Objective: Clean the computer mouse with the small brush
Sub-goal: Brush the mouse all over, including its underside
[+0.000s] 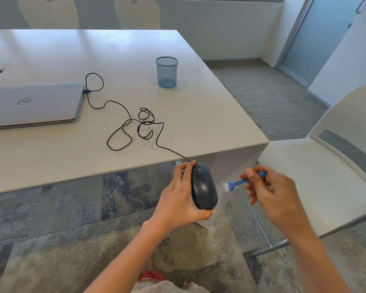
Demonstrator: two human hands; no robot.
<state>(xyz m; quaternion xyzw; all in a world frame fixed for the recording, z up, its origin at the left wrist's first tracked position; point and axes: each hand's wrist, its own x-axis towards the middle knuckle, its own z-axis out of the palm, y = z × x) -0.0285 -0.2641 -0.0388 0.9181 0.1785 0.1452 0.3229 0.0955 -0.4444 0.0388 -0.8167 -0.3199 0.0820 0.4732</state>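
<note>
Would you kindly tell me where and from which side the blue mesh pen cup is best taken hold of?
The blue mesh pen cup stands upright, by itself, near the right edge of the table. I would wrap a hand round its cylindrical wall at mid-height, coming from the right side; its open rim would also let fingers hook in from above.

- 2 hands: left hand (178, 197) + right hand (270, 191).
- 1 computer mouse (204, 187), black.
- 1 small brush (239, 182), blue.
- 1 cable (146, 123), black.
- 1 laptop (32, 104), grey.
- 1 mesh cup (166, 71), blue.
- 1 table (72, 157), white.
- 3 chairs (49, 11) (137, 12) (317, 176), all white: 2 pcs behind the table, 1 pc at the right side.
</note>
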